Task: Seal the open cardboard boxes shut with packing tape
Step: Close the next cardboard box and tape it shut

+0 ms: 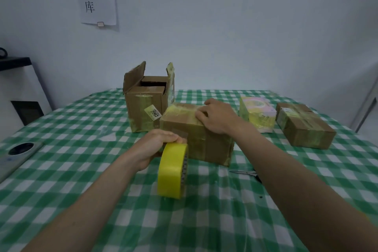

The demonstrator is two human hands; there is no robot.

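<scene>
1. The box in hand (196, 135) lies near the middle of the bench (266, 210), its flaps down and yellowish tape already across its top. A clear strip seems to run from the top down the near face toward the roll, though it is too faint to be sure.
2. The right hand (216, 116) rests on the box's top far corner, fingers curled over the taped edge and pressing it down; it holds nothing loose.
3. The left hand (157, 147) grips the yellow tape roll (172, 170) from above, roll upright on edge and touching or just beside the box's near-left corner.
4. Judged from this, the box is mid-seal: the top is closed and taped, and the tape run likely needs finishing and cutting.
5. Scissors (247, 174) lie on the bench just in front of the box, untouched, ready for the cut.
6. Behind and left stands the open box (147, 106), flaps up, not yet sealed; this is the plain remainder of the work.
7. To the right, a pale wrapped box (257, 116) and a flat brown box (304, 127) both look closed and taped, so they seem done.
</scene>
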